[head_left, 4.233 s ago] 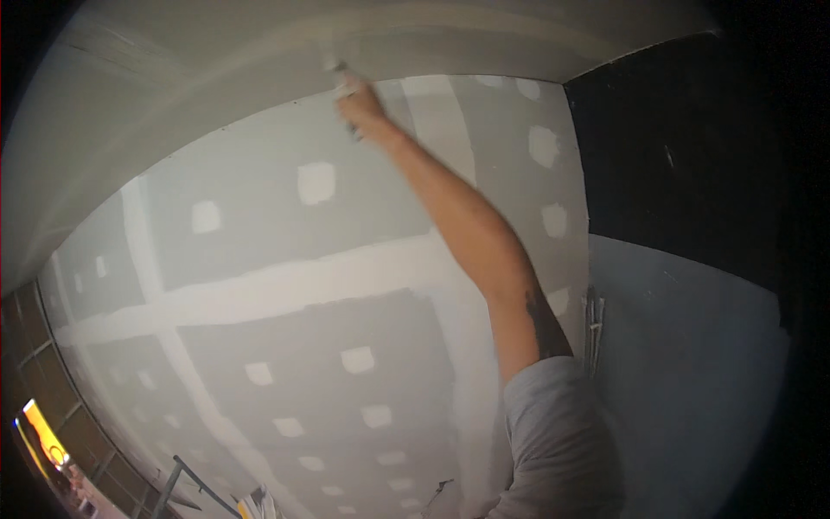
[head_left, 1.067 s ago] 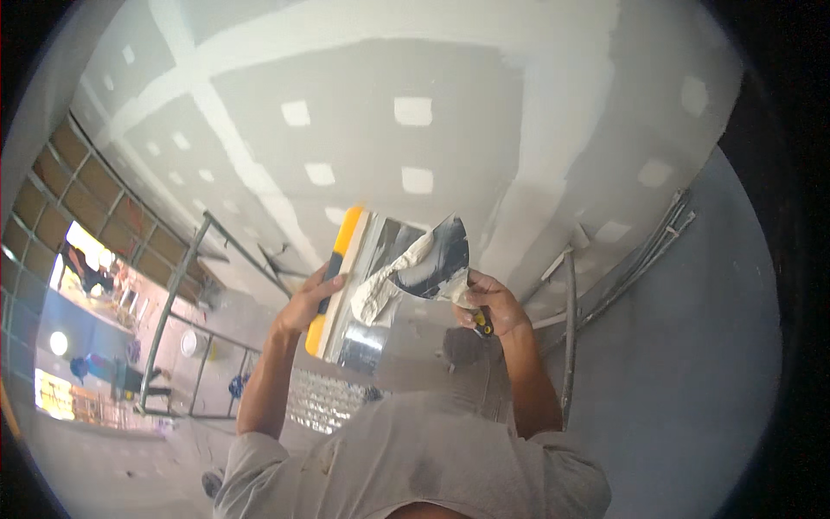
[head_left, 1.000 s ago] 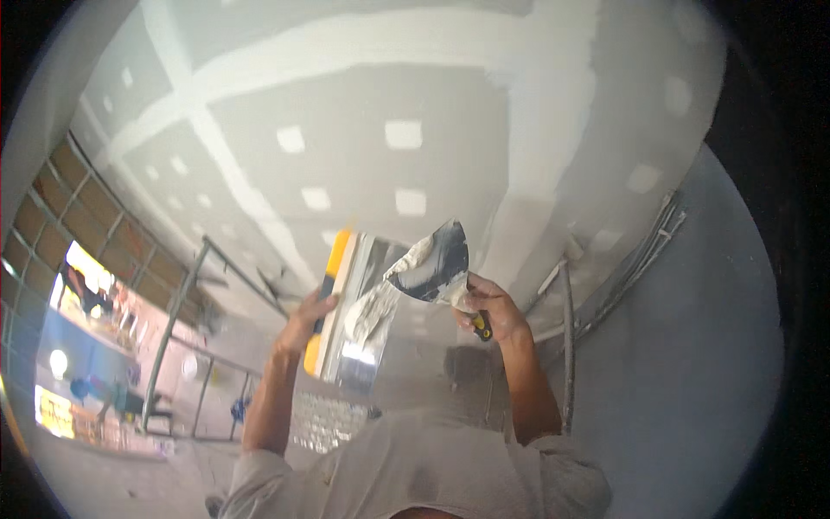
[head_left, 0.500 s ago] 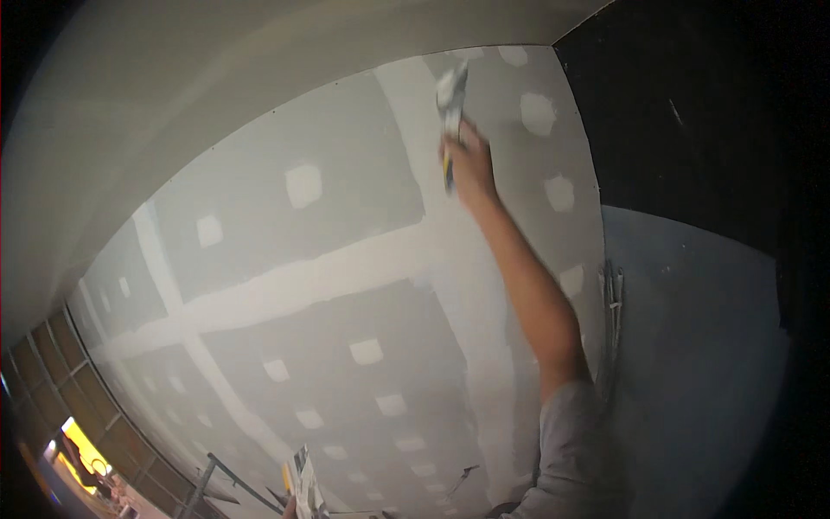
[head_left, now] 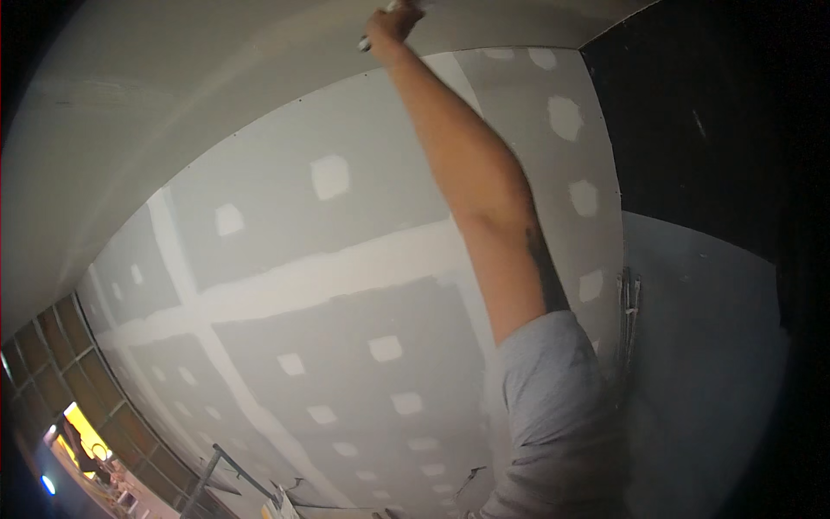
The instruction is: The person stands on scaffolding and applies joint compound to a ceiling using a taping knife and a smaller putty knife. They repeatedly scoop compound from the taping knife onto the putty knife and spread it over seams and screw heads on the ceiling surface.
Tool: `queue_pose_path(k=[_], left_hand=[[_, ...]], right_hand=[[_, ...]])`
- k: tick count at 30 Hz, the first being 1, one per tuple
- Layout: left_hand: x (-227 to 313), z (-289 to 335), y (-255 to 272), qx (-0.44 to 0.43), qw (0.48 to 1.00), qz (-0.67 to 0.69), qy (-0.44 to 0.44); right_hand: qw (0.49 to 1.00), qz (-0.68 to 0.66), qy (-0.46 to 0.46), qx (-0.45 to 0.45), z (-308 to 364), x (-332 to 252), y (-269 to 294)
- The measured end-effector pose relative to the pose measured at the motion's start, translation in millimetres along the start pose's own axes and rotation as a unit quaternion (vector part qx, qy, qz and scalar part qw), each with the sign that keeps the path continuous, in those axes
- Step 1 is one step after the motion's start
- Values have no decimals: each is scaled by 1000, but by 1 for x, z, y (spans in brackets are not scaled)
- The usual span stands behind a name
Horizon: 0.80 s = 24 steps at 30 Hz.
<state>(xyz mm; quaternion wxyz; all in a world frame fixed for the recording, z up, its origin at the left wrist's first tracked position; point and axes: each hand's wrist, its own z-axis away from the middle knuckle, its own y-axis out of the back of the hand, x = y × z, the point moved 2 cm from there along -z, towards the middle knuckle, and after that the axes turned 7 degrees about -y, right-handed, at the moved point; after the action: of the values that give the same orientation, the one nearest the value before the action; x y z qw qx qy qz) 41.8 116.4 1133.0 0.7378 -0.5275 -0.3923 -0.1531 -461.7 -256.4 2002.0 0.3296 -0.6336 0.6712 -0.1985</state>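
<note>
My right arm stretches up across the plasterboard wall. At the top edge of the picture my right hand is closed around a putty knife. The dark end of the putty knife's handle sticks out below the fist, in front of the ceiling; its blade is hidden or beyond the edge. Pale compound bands and square patches cover the wall's joints and screw spots. My left hand does not show. At the bottom edge the top of a pale, compound-smeared tool pokes in, and what holds it is out of view.
The ceiling curves over the upper left. A dark panel and a blue-grey surface stand on the right. A metal rail rises at the lower left, near open wall framing and a bright yellow opening.
My right hand has swung up and left with the putty knife, from the wall's upper joint to before the ceiling. The tools at the bottom edge, with my left hand, have dropped mostly out of view.
</note>
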Motion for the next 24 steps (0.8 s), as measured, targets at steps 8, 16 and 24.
queue_pose_path(k=[8,16,24], left_hand=[[9,11,-9,-127,988,49,80],[-6,70,-22,-30,998,-22,46],[-8,42,25,-104,991,77,42]], right_hand=[[998,10,-14,64,-98,28,108],[995,-67,-79,4,-140,-14,174],[998,-34,-47,14,-6,24,19]])
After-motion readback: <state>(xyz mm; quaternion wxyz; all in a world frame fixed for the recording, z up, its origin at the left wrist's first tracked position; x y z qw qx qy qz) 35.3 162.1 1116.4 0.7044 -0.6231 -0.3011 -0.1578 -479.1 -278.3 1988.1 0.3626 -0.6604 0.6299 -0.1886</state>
